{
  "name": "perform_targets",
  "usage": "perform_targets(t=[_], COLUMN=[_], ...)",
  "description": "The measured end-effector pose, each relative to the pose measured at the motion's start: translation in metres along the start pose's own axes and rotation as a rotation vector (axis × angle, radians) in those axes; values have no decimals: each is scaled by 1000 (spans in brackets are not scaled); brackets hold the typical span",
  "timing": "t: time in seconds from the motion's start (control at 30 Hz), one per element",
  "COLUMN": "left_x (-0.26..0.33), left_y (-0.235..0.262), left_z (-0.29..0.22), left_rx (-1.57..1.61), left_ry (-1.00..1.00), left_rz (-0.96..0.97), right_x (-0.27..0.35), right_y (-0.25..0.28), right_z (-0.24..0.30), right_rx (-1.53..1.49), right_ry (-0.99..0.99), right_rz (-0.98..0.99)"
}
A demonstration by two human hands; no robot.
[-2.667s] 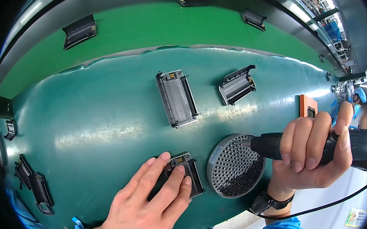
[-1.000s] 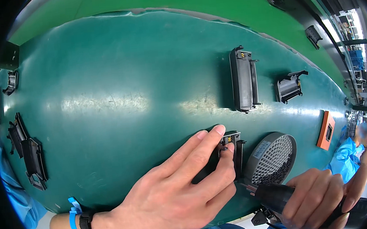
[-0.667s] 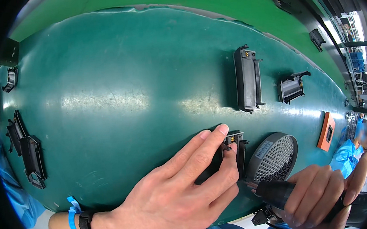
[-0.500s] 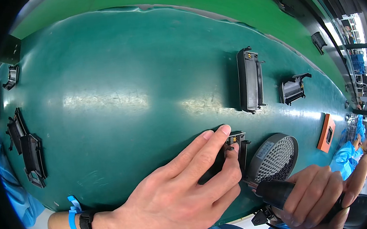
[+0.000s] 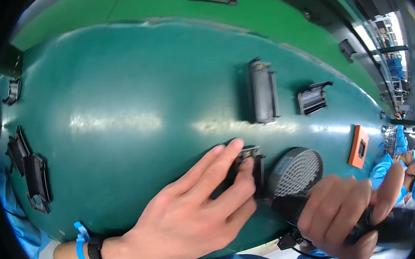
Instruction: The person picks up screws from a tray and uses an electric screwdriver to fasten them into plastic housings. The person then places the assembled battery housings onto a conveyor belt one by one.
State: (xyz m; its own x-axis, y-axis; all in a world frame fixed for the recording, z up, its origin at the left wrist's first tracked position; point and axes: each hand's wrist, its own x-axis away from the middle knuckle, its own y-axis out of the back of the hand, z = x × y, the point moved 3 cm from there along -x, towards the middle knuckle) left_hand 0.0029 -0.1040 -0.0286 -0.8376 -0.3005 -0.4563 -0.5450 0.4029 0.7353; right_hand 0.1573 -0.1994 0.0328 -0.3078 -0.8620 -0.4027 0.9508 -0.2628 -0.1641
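Observation:
My left hand (image 5: pixel 191 206) lies over a black plastic housing (image 5: pixel 258 171), holding it against the green table. Its fingertips are at the housing's upper end, beside small gold contacts, and the palm and fingers hide much of the part. My right hand (image 5: pixel 340 211) is wrapped round a black electric screwdriver (image 5: pixel 291 208). The tool lies tilted, its front end pointing left to the housing's lower right side; whether the tip touches is too blurred to tell. Right beside the housing stands a round grey dish (image 5: pixel 298 168) with a holed plate, its near part covered by the screwdriver and my right hand.
Farther off stand a long black housing (image 5: pixel 263 93) and a shorter one (image 5: pixel 312 100). An orange block (image 5: pixel 358 147) lies at the right. More black housings (image 5: pixel 37 179) lie at the left edge. Beyond the table runs a green strip (image 5: pixel 159 9). People in blue sit far right.
The whole view has shifted, so the things on the table appear farther left. The right hand and screwdriver have come up a little over the dish's near edge. The left hand keeps its hold.

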Motion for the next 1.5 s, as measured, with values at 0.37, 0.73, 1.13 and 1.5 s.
perform_targets(t=[0.37, 0.73, 1.13, 1.5], left_x=[4, 2, -1, 3], left_y=[0, -1, 0, -5], left_z=[1, 1, 1, 2], left_rx=[-23, 10, 9, -16], left_ry=[-9, 14, 14, 20], left_rz=[173, 151, 133, 48], right_x=[-10, -14, -16, 8], right_y=[43, 34, 24, 35], right_z=[6, 1, 5, 24], right_rx=[18, 30, 104, 31], right_ry=[186, 121, 94, 257], right_rz=[-201, -122, -146, -247])
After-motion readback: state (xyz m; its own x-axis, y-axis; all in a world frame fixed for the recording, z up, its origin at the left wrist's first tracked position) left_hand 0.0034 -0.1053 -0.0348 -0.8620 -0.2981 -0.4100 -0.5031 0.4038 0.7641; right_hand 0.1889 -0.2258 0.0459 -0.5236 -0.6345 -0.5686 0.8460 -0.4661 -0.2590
